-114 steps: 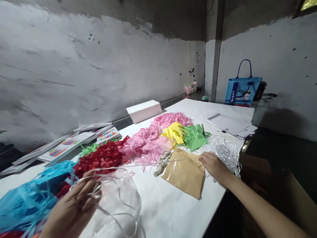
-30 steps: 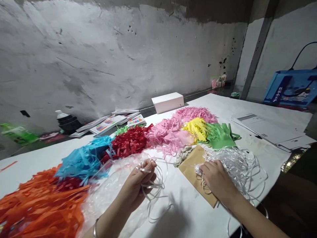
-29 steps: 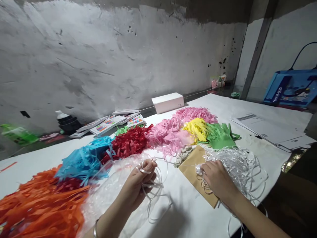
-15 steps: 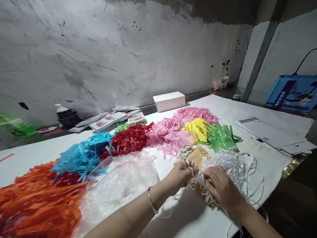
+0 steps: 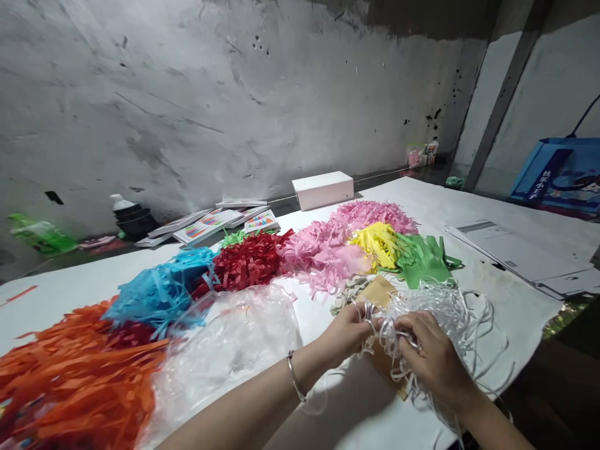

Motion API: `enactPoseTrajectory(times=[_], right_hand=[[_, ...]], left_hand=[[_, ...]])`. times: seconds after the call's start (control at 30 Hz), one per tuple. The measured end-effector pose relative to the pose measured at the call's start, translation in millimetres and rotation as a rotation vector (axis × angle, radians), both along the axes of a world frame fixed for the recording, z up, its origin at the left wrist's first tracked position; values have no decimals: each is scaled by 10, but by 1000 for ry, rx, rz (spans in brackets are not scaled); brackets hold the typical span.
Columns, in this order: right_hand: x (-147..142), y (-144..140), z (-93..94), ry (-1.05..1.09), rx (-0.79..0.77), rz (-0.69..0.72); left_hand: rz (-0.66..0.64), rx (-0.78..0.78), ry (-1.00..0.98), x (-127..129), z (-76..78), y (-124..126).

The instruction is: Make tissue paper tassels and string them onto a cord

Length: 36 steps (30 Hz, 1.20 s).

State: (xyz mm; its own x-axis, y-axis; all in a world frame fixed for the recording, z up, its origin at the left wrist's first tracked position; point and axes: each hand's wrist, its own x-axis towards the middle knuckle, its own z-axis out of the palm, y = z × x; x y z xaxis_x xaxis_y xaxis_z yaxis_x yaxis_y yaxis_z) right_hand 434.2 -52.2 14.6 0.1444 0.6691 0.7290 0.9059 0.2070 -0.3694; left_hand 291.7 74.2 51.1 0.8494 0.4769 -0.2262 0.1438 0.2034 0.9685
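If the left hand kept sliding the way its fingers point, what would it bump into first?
The left hand points right, into the white ribbon tangle that it already grips. Straight on, it would probably meet the right hand first, which is almost touching it; depth is hard to judge.

Brown paper bag (image 5: 380, 291) mostly buried under white strips (image 5: 450, 312) and both hands. Fingertips of the right hand (image 5: 434, 359) lost among the strips, grip unclear. Blue bag (image 5: 560, 175) cut off at the right edge, orange shreds (image 5: 70, 381) at the left. Small bottles (image 5: 424, 153) by the wall too tiny to identify.
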Motion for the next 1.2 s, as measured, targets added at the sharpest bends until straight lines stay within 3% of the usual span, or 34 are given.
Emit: enactPoseTrajectory(times=[0.2,0.4,0.5,0.7,0.8,0.9,1.07,1.2], right_hand=[[285,-123,15,69,25,-223],[-20,-38,83,-54,-134,-57],[43,3,18,-79,-97,-122],[530,-96,-79,2,-9,-348],[535,-113,-84,3,-34,-329],[365,-93,-56,-31,-77,-251],[133,-58,-78,-243,-254,-96],[319,-63,-249,-287,-299,-184]], left_hand=[[52,-75,-8,-102,-88,69],[54,-29,11,-73,-126,-12],[12,-18,29,-123,-80,24],[-11,-3,116,-347,-23,205],[-23,-11,160,-424,-16,251],[4,-54,135,-479,21,268],[170,-112,-75,-668,259,339],[515,-83,-313,-1033,632,484]])
